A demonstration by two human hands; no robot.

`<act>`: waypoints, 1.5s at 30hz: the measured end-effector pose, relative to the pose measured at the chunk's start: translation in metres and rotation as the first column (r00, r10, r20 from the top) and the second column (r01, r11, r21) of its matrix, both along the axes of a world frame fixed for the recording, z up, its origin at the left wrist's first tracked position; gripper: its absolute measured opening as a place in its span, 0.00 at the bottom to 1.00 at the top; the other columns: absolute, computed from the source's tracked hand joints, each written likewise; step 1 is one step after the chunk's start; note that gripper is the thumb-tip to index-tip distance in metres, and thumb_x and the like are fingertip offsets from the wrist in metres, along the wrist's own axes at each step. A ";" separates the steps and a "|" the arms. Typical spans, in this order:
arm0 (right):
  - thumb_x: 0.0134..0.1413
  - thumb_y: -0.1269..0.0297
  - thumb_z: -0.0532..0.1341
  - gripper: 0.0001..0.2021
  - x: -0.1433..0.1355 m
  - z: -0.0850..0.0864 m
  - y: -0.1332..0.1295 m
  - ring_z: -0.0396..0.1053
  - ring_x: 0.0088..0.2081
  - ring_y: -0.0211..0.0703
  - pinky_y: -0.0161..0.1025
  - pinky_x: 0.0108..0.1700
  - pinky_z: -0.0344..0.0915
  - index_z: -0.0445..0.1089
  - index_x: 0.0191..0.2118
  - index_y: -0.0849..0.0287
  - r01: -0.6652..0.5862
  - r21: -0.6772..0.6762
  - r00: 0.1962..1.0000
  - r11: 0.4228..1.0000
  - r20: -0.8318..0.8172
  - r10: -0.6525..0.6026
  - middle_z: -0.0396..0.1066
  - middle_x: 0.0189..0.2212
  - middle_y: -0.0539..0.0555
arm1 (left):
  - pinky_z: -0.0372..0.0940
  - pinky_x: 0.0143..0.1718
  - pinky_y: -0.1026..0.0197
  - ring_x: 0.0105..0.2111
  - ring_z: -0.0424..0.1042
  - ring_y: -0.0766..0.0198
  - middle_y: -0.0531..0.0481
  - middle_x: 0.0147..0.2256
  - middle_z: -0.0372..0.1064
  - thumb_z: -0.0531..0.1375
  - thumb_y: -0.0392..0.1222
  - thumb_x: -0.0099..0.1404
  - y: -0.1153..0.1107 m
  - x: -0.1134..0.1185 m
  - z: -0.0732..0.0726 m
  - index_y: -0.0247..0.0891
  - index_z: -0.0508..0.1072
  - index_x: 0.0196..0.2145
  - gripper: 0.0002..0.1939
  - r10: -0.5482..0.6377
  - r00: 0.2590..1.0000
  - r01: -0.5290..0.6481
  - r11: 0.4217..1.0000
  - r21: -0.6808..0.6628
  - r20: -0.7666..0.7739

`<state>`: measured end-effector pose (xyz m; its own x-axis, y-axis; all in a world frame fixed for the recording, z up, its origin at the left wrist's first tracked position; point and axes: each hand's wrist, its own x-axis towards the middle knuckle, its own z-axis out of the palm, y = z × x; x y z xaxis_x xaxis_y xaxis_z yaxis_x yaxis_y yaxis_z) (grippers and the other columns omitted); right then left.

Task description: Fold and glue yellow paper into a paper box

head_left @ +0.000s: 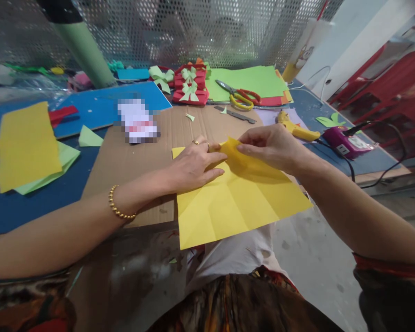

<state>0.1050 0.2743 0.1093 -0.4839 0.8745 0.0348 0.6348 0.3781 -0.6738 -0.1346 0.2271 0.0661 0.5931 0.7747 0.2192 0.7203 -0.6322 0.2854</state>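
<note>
The left hand (198,163) lies palm down with its fingers extended and slightly parted, resting on a creased yellow sheet (235,207); the right hand (269,143) is closed to a narrow pinch, thumb against fingers, holding a raised part of the sheet's far edge. The sheet spreads beneath both hands and toward the person, its near part reaching past the edge of the worktop (90,170) above the lap. Under the left hand and out to its left is a piece of brown cardboard (121,170). Well to the left of that hand, another yellow piece (29,147) partly covers folded pale green paper (67,163). Beyond the left hand and somewhat left lies a blurred-out white item (131,113), with a blue board (103,103) behind it; farther beyond the hand are red folded pieces (200,94) bearing pale green bows (189,91). Beyond the right hand, a little to its left, lie a grey strip (237,115) and scissors (242,102) with yellow and red handles, near bright green sheets (252,78). Just beyond the right hand and to its right is a yellow glue gun (300,131); farther right stands a purple box (347,142) with a black cable (399,138).
</note>
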 end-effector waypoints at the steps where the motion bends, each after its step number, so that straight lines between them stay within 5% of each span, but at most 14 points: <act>1: 0.58 0.43 0.68 0.18 0.000 0.001 0.000 0.67 0.32 0.44 0.41 0.31 0.62 0.79 0.33 0.54 -0.004 -0.016 1.000 1.000 0.004 0.004 0.73 0.28 0.53 | 0.68 0.61 0.37 0.58 0.72 0.43 0.35 0.63 0.75 0.58 0.47 0.76 0.001 -0.001 0.001 0.39 0.82 0.59 0.21 0.006 1.000 -0.006 1.000 -0.027 0.017; 8: 0.58 0.48 0.72 0.15 -0.003 0.007 0.003 0.69 0.31 0.41 0.39 0.30 0.61 0.80 0.30 0.54 0.039 -0.194 0.998 0.980 -0.047 -0.049 0.75 0.27 0.51 | 0.69 0.63 0.42 0.60 0.73 0.47 0.40 0.60 0.75 0.59 0.44 0.72 0.005 -0.004 0.003 0.39 0.83 0.54 0.18 0.053 0.993 -0.045 0.996 -0.079 0.104; 15: 0.57 0.54 0.74 0.12 -0.001 0.008 0.008 0.72 0.30 0.41 0.38 0.29 0.65 0.79 0.29 0.54 0.071 -0.335 0.987 0.939 -0.110 -0.114 0.79 0.28 0.51 | 0.72 0.52 0.48 0.48 0.77 0.53 0.44 0.46 0.78 0.52 0.34 0.70 0.011 -0.006 -0.001 0.39 0.78 0.43 0.14 0.108 0.980 -0.098 0.993 -0.070 0.167; 18: 0.57 0.54 0.74 0.12 -0.005 0.008 0.007 0.74 0.30 0.41 0.38 0.31 0.69 0.79 0.28 0.53 0.084 -0.391 0.982 0.916 -0.122 -0.143 0.80 0.28 0.51 | 0.73 0.51 0.48 0.46 0.78 0.54 0.43 0.49 0.80 0.54 0.35 0.70 0.008 -0.004 0.000 0.39 0.76 0.57 0.21 0.163 0.963 -0.143 0.984 -0.109 0.214; 21: 0.57 0.52 0.75 0.13 -0.010 0.010 0.003 0.75 0.31 0.40 0.37 0.32 0.71 0.79 0.29 0.53 0.096 -0.384 0.985 0.918 -0.099 -0.144 0.80 0.28 0.50 | 0.73 0.50 0.49 0.43 0.79 0.56 0.45 0.51 0.80 0.57 0.37 0.70 0.004 0.000 0.002 0.44 0.62 0.74 0.35 0.172 0.942 -0.135 0.981 -0.141 0.289; 26: 0.60 0.39 0.72 0.22 -0.004 0.013 -0.006 0.74 0.31 0.43 0.38 0.29 0.68 0.76 0.28 0.53 0.053 -0.311 0.994 0.949 -0.072 -0.079 0.77 0.27 0.52 | 0.73 0.48 0.50 0.43 0.79 0.56 0.45 0.48 0.82 0.57 0.39 0.72 0.007 0.001 0.001 0.44 0.60 0.75 0.36 0.166 0.941 -0.125 0.980 -0.152 0.294; 30: 0.67 0.34 0.63 0.29 0.018 0.011 -0.013 0.76 0.32 0.45 0.41 0.32 0.72 0.73 0.26 0.54 0.138 -0.201 0.982 0.970 -0.099 -0.160 0.76 0.28 0.56 | 0.72 0.42 0.51 0.40 0.78 0.57 0.43 0.48 0.82 0.58 0.39 0.71 0.010 0.002 -0.004 0.39 0.59 0.72 0.34 0.212 0.919 -0.168 0.973 -0.156 0.332; 36: 0.47 0.29 0.75 0.31 0.044 0.005 -0.029 0.71 0.26 0.42 0.41 0.27 0.70 0.73 0.25 0.55 0.148 -0.404 0.981 0.903 -0.059 -0.187 0.73 0.24 0.55 | 0.70 0.54 0.45 0.50 0.76 0.50 0.40 0.50 0.76 0.59 0.43 0.72 0.004 0.003 0.000 0.37 0.75 0.50 0.12 0.144 0.974 -0.128 0.987 -0.101 0.177; 41: 0.32 0.37 0.83 0.29 0.048 0.001 -0.043 0.68 0.25 0.36 0.35 0.23 0.64 0.74 0.26 0.54 0.158 -0.590 0.964 0.791 -0.079 -0.252 0.74 0.25 0.52 | 0.67 0.61 0.43 0.55 0.73 0.47 0.40 0.52 0.71 0.58 0.45 0.74 0.003 0.003 -0.001 0.37 0.78 0.49 0.13 0.080 0.988 -0.071 0.995 -0.068 0.131; 45: 0.28 0.43 0.86 0.30 0.050 -0.002 -0.047 0.68 0.25 0.34 0.33 0.23 0.64 0.71 0.26 0.54 0.166 -0.619 0.948 0.768 -0.114 -0.297 0.72 0.24 0.49 | 0.66 0.61 0.43 0.56 0.71 0.46 0.39 0.54 0.70 0.58 0.49 0.74 0.003 0.003 0.002 0.36 0.78 0.51 0.17 0.081 0.993 -0.073 0.993 -0.089 0.088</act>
<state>0.1548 0.2275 0.1076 -0.3041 0.8349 -0.4588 0.4817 -0.2808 -0.8301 -0.1313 0.2297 0.0680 0.5112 0.8357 0.2008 0.7343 -0.5460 0.4032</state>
